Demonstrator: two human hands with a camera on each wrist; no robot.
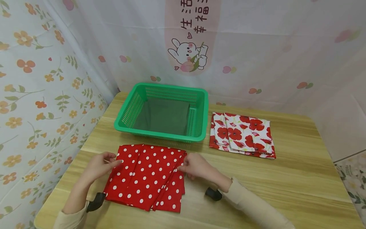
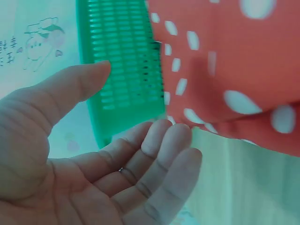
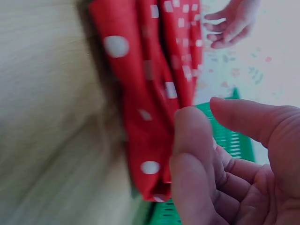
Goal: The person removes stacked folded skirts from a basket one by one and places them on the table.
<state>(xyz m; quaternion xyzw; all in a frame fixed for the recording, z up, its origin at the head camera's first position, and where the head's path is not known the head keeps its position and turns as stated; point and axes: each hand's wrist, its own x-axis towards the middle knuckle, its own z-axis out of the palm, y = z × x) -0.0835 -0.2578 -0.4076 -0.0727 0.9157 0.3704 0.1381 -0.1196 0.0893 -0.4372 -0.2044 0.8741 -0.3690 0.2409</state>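
A red cloth with white polka dots, folded in layers, lies on the wooden table. Its right side has a slanted fold with a loose layer showing beneath. My left hand is at the cloth's left edge; in the left wrist view its thumb stands apart from loosely bent fingers, nothing between them. Over at the upper right corner, my right hand has its fingertips right beside the cloth's edge. The right wrist view shows a gap between that thumb and index finger, with the folded layers just beyond.
Behind the cloth stands a green plastic basket with a dark flat sheet inside. To its right lies a folded white cloth with red flowers. Printed curtains hang along the back and left of the table.
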